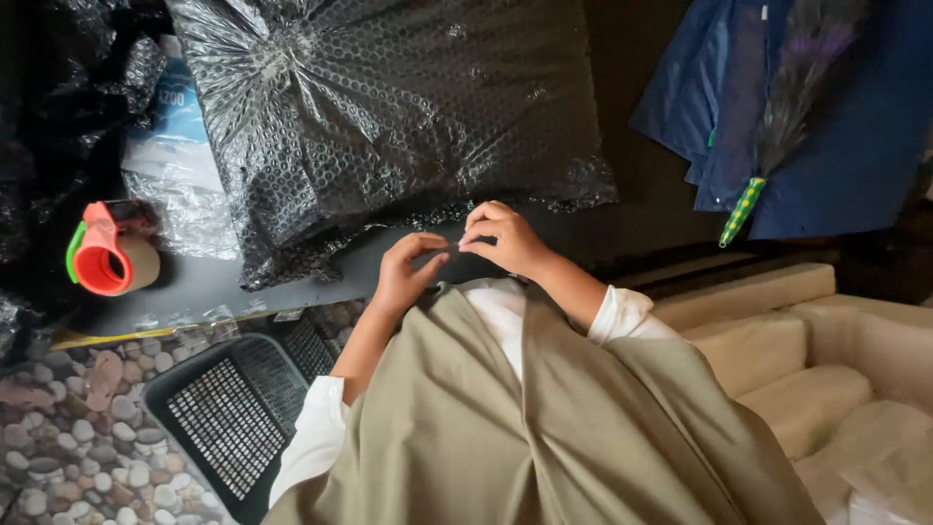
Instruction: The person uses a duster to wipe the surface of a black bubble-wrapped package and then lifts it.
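Above the lap, both hands meet fingertip to fingertip: the left hand [406,272] and right hand [502,239] curl half closed, pinching something too thin to identify. Just beyond them, a black bubble-wrap parcel [389,126], glossy and crinkled, lies on the dark worktop [204,282].

Single head-worn view — steeply downward, close over hands [457,255] at table [214,282] edge.

Bubble-wrap parcel [389,126], upper centre: black, with a regular dot pattern. Tape dispenser [102,255], left: red-orange with a green tab, carrying a tan roll. Basket [228,413], lower left: black grid mesh. Floor [58,457], lower left: multicoloured pebble pattern. Cloth [855,126], upper right: dark blue. Garment [544,428], lower centre: olive-beige over white sleeves.
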